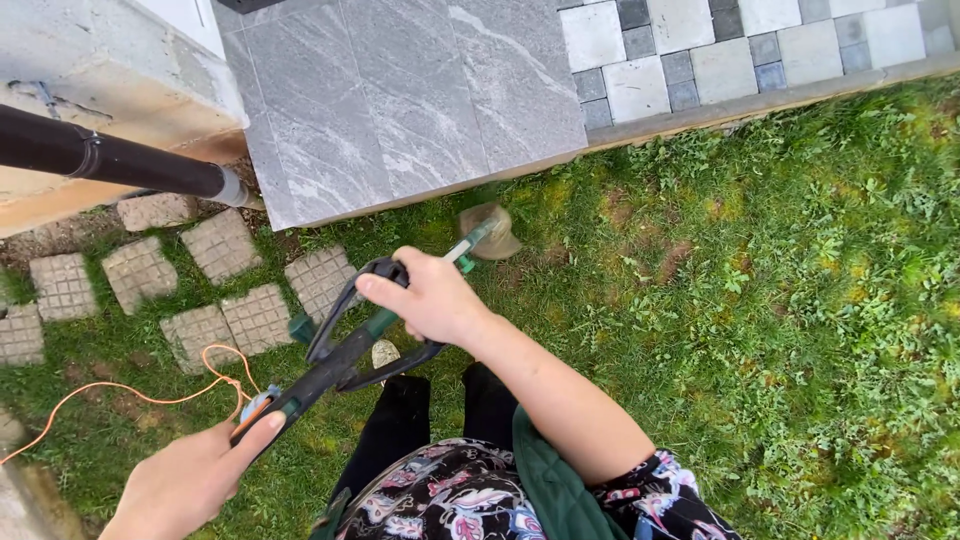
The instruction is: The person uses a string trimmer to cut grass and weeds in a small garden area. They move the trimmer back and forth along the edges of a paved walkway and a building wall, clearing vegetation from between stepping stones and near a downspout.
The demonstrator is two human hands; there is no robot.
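1. Closest to me, my left hand (190, 480) is closed around the rear grip of the grass trimmer (350, 345), thumb laid along the top; an orange cable (130, 392) trails off from that end across the grass.
2. Next up the shaft, my right hand (432, 297) is wrapped over the black loop handle (365, 310), fingers curled on its upper bar, forearm stretched out from a flowered sleeve (655, 490).
3. I see the trimmer as a dark green and black tool with a slim shaft, angled down and away from me, held clear of the ground between both hands.
4. Its cutting head (490, 230) hangs blurred over the lawn (780, 300), just beside the edge of the grey stone slab (400, 100).
5. Farther left, small square pavers (215, 285) lie in the grass under a dark pipe (110, 158).
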